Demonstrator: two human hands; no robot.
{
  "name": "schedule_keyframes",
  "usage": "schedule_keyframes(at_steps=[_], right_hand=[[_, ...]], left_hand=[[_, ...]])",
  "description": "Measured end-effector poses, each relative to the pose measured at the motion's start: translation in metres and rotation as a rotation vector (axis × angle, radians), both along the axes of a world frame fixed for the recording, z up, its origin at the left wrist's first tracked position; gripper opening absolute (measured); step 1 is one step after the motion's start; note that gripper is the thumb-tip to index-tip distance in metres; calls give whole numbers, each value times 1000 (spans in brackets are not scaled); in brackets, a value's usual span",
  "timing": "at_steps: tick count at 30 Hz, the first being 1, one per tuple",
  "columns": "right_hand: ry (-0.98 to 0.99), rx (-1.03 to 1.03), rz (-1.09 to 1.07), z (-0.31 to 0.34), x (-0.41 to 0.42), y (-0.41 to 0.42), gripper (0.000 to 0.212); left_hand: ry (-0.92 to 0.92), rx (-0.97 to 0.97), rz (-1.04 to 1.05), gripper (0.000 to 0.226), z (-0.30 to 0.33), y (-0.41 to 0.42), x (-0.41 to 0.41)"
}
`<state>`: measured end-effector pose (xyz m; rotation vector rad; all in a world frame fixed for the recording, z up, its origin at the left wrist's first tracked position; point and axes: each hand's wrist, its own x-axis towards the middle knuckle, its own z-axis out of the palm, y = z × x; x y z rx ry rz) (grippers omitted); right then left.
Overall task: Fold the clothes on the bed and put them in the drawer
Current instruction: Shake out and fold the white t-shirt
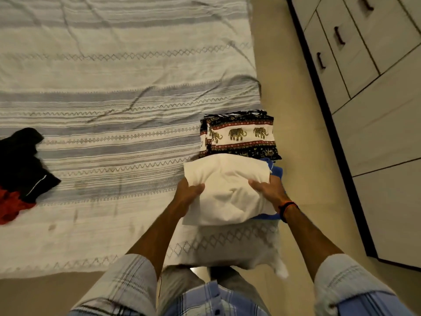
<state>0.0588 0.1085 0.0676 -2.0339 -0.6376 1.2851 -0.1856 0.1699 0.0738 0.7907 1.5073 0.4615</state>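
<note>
Both hands were on the folded white garment (pixel 227 190) at the near right corner of the bed (pixel 114 87). Left hand (pixel 188 193) gripped its left edge, thumb on top, fingers curled underneath. Right hand (pixel 267 190) gripped the right edge the same way, thumb on top, fingers wrapped over the side. An orange-and-black wristband (pixel 287 207) sat on the right wrist.

The white garment sat on top of a folded blue item (pixel 276 171), only its right edge and a strip below showing. Just behind, touching the stack, lay folded elephant-print clothing (pixel 239 135), black and white with red bands.

At the left edge of the bed, well apart from the stack, a black garment (pixel 21 160) lay unfolded over a red one (pixel 11 207).

The striped bedspread was wrinkled. White drawers (pixel 341 53) with dark handles stood to the right, across a strip of floor (pixel 307 179), all closed.
</note>
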Motion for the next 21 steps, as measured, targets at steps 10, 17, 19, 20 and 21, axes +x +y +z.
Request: schedule_keyframes(at_steps=[10,17,19,20,21], right_hand=[[60,40,-119,-7,76,-4,53],[-291,-407,76,-54,104,-6,82],[-519,-622,280,-65,94,-7,99],[-608,-615,357,-69,87,-6,97],[-678,-561,431,-73,81,-5,92]], left_hand=[[-83,-29,-33,47,-10,13,65],[207,-68,-305,70,-80,12,78],[477,-77,-526,88,-100,5,80],[584,-28,-599,90,-104,1,83],[639,43,-642,90,-108,-3,87]])
